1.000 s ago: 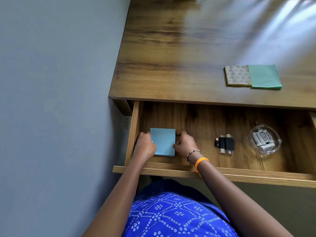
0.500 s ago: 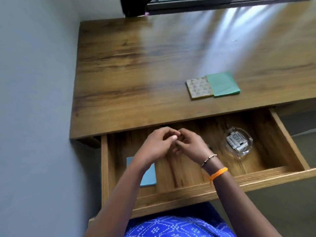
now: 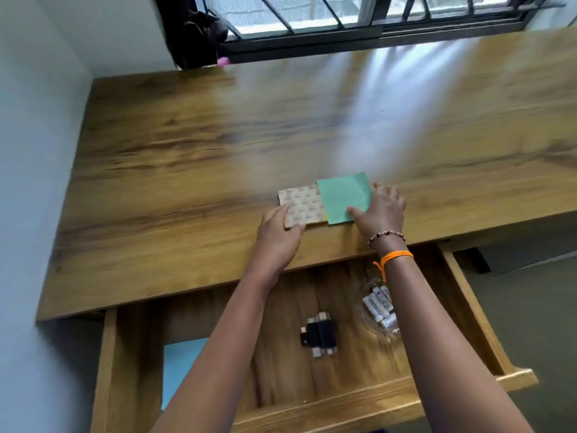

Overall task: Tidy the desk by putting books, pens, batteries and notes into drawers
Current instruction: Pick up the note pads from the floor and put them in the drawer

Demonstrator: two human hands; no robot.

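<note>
Hands reach over the open wooden drawer (image 3: pixel 474 310): left hand (image 3: pixel 278 231) clasps the near corner of the beige patterned note pad (image 3: pixel 302 206), right hand (image 3: pixel 381 210) curls around the green square note pad (image 3: pixel 342 197). Both pads lie touching near the front edge of the wood-grain desk (image 3: pixel 187 170), beneath a barred window (image 3: pixel 359 17).
</note>
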